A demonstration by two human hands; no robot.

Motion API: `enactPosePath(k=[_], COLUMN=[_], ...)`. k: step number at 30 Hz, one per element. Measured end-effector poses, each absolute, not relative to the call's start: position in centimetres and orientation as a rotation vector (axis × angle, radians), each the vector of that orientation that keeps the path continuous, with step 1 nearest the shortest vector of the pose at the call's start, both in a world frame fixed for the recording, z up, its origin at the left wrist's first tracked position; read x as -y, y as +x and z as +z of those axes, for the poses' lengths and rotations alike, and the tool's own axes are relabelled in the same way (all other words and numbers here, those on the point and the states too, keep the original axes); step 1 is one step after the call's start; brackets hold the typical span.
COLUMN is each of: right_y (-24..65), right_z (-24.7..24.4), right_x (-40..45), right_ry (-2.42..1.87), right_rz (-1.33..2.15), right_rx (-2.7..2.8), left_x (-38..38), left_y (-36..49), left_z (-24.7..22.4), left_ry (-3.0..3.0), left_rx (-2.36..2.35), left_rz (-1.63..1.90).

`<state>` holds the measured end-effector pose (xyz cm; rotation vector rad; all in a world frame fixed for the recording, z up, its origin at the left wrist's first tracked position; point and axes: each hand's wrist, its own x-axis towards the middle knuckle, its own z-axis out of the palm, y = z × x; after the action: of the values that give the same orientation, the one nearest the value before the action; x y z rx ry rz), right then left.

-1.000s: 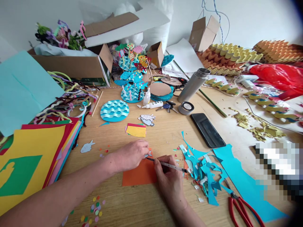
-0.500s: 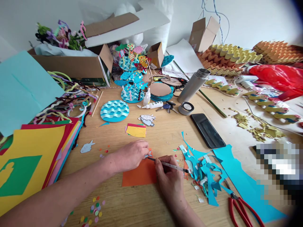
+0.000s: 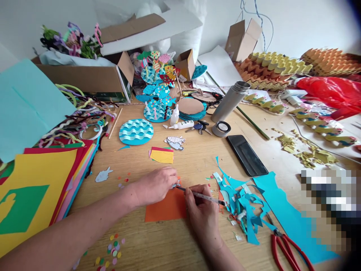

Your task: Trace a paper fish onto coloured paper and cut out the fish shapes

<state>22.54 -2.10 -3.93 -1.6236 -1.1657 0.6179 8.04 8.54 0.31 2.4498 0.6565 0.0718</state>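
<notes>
My right hand grips a pen, its tip at the upper edge of an orange paper sheet on the table. My left hand is closed, its fingertips pressing a small pale paper fish cutout onto that sheet. Most of the cutout hides under the fingers. Above the hands lie small coloured paper pieces with a yellow one on top, and fish cutouts. Left of my left forearm rests another pale fish cutout.
Blue paper scraps, red-handled scissors and a black phone lie right. A steel flask stands behind glue bottles and a wavy blue disc. Coloured paper sheets are stacked left; confetti dots lie in front.
The pen tip has shifted very slightly along the fish cutout's edge. My left hand stays in place, and the whole view has drifted a little.
</notes>
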Motion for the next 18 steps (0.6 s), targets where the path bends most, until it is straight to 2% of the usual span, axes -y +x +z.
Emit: enactPosePath(k=[18], right_y=[22.62], right_z=[-4.09], right_x=[2.27], right_ry=[-1.649], right_rz=[0.665], right_rx=[1.138], left_x=[-8.58], left_y=[7.88], left_z=[-0.02], left_ry=[2.465], left_rx=[-0.643], left_rz=[0.087])
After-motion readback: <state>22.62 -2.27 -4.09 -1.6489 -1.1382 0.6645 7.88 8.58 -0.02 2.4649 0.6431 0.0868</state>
